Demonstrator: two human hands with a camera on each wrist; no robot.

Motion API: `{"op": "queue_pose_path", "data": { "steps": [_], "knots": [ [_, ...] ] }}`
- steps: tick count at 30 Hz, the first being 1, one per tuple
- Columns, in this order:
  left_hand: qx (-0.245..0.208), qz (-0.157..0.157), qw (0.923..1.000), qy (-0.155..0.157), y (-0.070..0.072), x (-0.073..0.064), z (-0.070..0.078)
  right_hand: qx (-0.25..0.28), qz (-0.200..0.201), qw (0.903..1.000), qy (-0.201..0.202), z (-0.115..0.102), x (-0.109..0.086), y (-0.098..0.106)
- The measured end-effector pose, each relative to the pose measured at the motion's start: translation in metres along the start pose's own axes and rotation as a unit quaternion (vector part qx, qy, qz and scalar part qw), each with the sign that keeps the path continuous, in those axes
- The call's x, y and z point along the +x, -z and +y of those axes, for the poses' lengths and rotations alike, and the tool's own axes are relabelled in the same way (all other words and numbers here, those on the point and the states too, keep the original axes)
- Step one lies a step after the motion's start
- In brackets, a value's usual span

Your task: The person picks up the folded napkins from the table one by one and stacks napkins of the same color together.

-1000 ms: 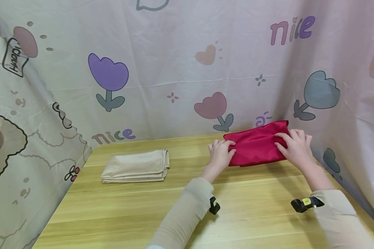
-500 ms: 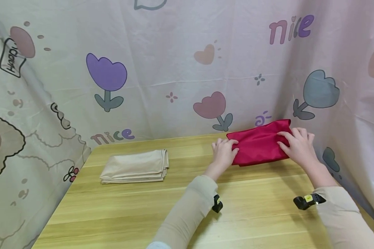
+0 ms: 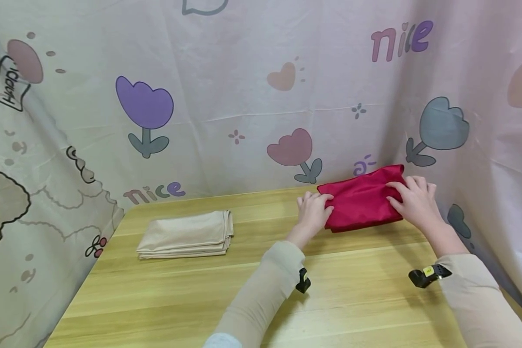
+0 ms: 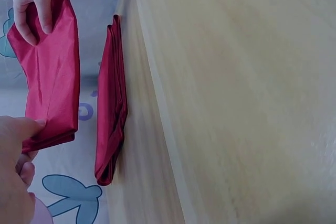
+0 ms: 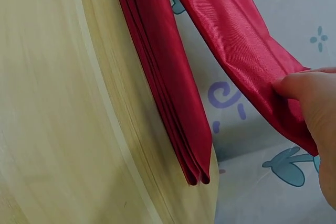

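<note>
A folded red satin cloth [image 3: 361, 200] hangs above the table at the back right, held between both hands. My left hand [image 3: 314, 211] pinches its left end, thumb on the near face in the left wrist view. At the other end, my right hand [image 3: 413, 202] grips the cloth with thumb and fingers. Beneath it a second folded red cloth [image 4: 111, 98] lies on the table, apart from the held one; the right wrist view shows this lower cloth [image 5: 165, 77] too. From the head view the lower cloth is hidden behind the held one.
A folded beige cloth [image 3: 184, 234] lies at the table's back left. The wooden table [image 3: 156, 299] meets a printed curtain [image 3: 226, 96] at the back and both sides. Small black cameras are strapped to both wrists.
Both hands have shifted a little to the right with the held red cloth, mostly in the first half second. The head view has turned slightly. The beige cloth stays where it was.
</note>
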State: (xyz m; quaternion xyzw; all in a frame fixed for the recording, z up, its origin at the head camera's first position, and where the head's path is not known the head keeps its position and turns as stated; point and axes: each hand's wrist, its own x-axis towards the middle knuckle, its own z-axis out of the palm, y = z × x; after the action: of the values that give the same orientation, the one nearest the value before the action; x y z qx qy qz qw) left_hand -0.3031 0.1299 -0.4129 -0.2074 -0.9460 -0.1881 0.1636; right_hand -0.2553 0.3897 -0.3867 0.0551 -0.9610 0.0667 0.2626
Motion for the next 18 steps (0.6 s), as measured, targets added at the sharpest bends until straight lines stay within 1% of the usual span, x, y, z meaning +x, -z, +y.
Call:
{"op": "queue_pose_path", "data": {
  "steps": [7,18],
  "knots": [
    [0.027,-0.019,0.9992,-0.022,-0.002,0.003,0.001,-0.005,-0.014,0.9999,-0.004,0.005,0.003,-0.004],
    [0.061,-0.033,0.9971,-0.03,-0.012,0.011,0.0,-0.016,-0.02,0.9996,0.008,0.011,0.005,-0.012]
  ]
}}
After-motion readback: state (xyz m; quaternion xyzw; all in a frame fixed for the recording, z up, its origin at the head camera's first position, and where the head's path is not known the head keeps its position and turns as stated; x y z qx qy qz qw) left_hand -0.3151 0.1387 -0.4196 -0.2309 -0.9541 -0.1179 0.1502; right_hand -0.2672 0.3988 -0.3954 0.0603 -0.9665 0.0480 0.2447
